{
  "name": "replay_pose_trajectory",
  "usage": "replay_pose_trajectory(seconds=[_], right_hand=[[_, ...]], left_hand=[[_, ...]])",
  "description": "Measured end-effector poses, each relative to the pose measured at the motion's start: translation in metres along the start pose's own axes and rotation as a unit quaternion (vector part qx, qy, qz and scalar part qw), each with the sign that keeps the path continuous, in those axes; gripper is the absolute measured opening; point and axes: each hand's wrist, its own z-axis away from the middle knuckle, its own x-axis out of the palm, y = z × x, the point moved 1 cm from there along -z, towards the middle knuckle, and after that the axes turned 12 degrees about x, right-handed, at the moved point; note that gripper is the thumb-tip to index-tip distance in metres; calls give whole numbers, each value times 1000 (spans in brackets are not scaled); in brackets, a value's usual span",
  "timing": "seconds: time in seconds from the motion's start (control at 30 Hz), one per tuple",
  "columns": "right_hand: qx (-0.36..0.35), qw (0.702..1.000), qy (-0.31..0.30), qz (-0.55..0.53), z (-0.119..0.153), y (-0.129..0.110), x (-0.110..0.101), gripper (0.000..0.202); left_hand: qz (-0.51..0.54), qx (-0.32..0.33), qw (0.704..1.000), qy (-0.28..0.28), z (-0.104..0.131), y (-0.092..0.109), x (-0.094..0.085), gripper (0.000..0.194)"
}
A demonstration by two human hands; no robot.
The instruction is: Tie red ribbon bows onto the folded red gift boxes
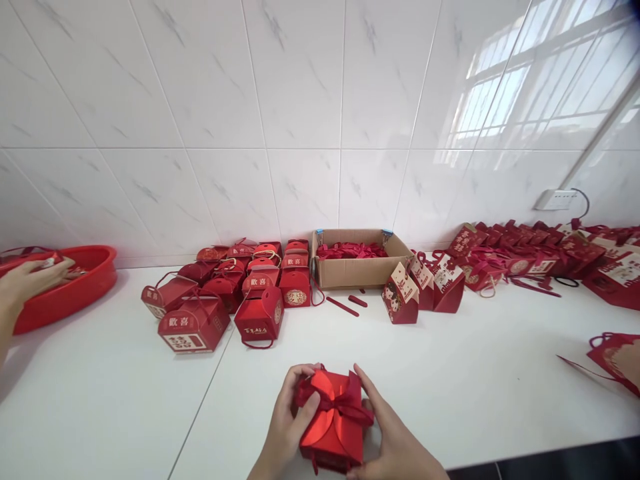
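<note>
A red gift box [334,433] with petal-shaped flaps folded over its top sits between my hands at the front of the white table. A dark red ribbon [345,403] is tied in a bow across its top. My left hand [293,420] is wrapped around the box's left side, its thumb resting on the top near the bow. Along the right side, my right hand [393,437] grips the box, with fingers reaching to the back corner and lower edge. Short cord ends hang at the box's front.
Several red boxes [195,323] stand at the back left, beside a cardboard box [363,272] of ribbons. Small triangular boxes [401,293] and a pile of red packages [530,257] lie rightward. A co-worker's hand [37,283] reaches over a red basin [95,267]; a red package [613,353] is at far right.
</note>
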Motion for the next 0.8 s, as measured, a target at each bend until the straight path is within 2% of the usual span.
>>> replay_pose_trajectory(seconds=[0.1, 0.17, 0.23, 0.27, 0.3, 0.37, 0.4, 0.43, 0.47, 0.57, 0.67, 0.8], right_hand=[[-16, 998, 51, -36, 8, 13, -9, 114], [-36, 989, 139, -30, 14, 26, -28, 104], [-19, 963, 266, -24, 22, 41, -58, 98], [10, 941, 338, -23, 27, 49, -74, 98], [58, 906, 420, -18, 33, 56, -90, 99], [152, 798, 580, 52, 44, 71, -116, 104], [197, 749, 621, 126, 48, 77, -125, 99], [228, 718, 627, 198, 50, 84, -130, 88], [244, 702, 615, 264, 51, 90, -132, 76], [262, 681, 565, 385, 47, 103, -129, 58], [275, 658, 561, 420, 44, 107, -124, 56], [277, 648, 563, 432, 43, 105, -123, 55]], left_hand=[[-65, -5, 998, -26, 4, -10, -2, 40], [-162, -28, 985, -50, 7, -21, -5, 45], [-255, -39, 962, -93, 10, -30, -8, 41], [-290, -38, 949, -118, 11, -34, -8, 38], [-318, -33, 937, -140, 12, -36, -8, 37], [-359, -23, 919, -164, 12, -39, -7, 38], [-374, -20, 912, -167, 12, -39, -6, 39], [-386, -18, 907, -168, 11, -40, -5, 40], [-395, -17, 903, -168, 11, -40, -4, 40], [-407, -21, 897, -173, 10, -40, -3, 41], [-412, -23, 893, -178, 8, -39, -3, 41], [-413, -15, 893, -177, 8, -38, -3, 41]])
